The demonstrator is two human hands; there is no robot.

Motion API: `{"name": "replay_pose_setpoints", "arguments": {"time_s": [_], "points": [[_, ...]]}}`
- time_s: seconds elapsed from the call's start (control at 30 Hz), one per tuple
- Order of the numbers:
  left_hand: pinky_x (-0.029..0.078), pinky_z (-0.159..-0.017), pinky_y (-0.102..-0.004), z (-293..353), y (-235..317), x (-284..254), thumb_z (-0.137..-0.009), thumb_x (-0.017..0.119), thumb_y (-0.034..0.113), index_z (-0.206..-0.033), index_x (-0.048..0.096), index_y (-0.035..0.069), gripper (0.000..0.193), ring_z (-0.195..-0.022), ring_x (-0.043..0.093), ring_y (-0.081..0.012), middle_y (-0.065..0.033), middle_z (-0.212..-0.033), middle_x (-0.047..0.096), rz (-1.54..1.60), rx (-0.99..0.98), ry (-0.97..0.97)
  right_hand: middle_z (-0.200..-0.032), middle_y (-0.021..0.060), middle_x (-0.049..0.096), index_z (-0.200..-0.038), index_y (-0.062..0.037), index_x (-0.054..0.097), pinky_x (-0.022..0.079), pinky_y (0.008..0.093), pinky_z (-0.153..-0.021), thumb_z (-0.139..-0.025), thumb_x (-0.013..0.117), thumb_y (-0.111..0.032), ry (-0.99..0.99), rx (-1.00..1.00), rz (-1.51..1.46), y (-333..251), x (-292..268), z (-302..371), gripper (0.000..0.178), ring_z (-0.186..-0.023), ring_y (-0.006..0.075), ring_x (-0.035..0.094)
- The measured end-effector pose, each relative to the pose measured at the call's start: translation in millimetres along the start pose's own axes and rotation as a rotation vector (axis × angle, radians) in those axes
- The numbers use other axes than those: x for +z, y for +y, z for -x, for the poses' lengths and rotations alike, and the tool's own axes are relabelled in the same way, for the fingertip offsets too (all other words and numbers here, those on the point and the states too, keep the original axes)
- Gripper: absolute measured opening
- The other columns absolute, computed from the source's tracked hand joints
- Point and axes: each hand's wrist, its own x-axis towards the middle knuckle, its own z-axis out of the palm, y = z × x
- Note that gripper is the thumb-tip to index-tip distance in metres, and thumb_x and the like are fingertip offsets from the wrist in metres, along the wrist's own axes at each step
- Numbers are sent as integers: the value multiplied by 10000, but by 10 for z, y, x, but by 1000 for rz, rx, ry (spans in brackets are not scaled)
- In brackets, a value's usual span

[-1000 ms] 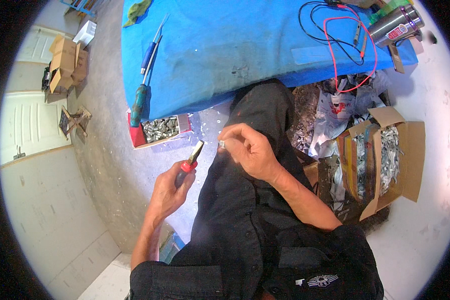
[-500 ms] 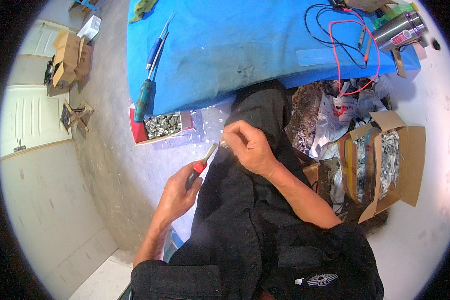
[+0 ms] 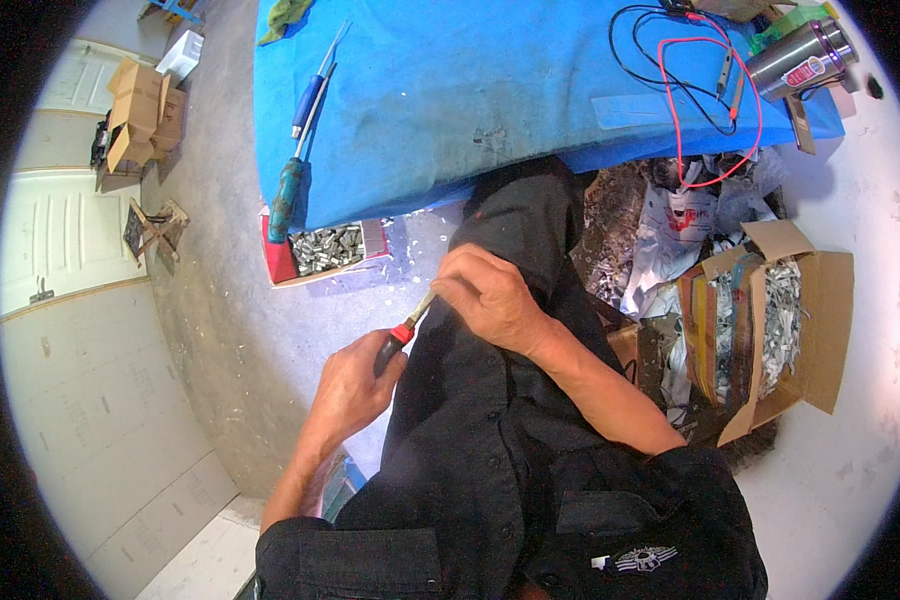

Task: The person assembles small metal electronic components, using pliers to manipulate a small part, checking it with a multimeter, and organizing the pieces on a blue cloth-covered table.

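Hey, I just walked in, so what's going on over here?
A person at a blue-covered table grips a red-and-black-handled tool in the left hand. Its metal blade points up to the curled, closed fingers of the right hand; whether they pinch something small is hidden. A red-sided box of small metal pieces sits below the table's near edge, and a teal-handled screwdriver lies on the table, not in either hand.
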Motion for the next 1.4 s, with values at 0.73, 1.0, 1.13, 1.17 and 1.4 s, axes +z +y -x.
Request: {"name": "replay_pose_setpoints", "arguments": {"time_s": [0.73,1.0,1.13,1.17,1.4], "points": [[527,-804,-524,16,-28,73,-981,664,171,-1293,582,-14,371,-963,685,-516,-326,-974,700,151,3,-109,-851,157,617,-901,-10,608,518,428,-671,-927,754,-81,50,-77,52,60,38,-8,165,-751,371,631],[525,-775,-466,29,-82,107,-986,674,194,-1255,608,-5,341,-895,665,-410,-263,-941,697,151,30,-92,-839,165,605,-901,-9,594,506,437,-668,-936,750,-106,-48,-72,34,64,-15,-18,187,-756,382,623],[512,-701,-377,10,-258,147,-990,697,221,-1235,639,21,321,-749,623,-191,-139,-849,693,179,55,-123,-821,165,593,-886,-4,578,497,447,-671,-938,748,-119,-104,-66,26,99,-20,0,212,-748,386,611],[511,-696,-376,1,-271,148,-990,699,227,-1230,642,24,319,-746,619,-184,-132,-845,693,197,54,-143,-817,165,590,-882,-2,574,494,449,-671,-937,748,-121,-109,-66,20,89,-26,-1,217,-746,387,609],[529,-709,-449,20,-179,263,-979,676,225,-1204,640,25,303,-789,713,-388,-254,-870,697,204,-31,-107,-802,166,604,-863,1,582,497,449,-672,-930,753,-112,-108,-85,23,113,-30,23,215,-750,385,620]]}}
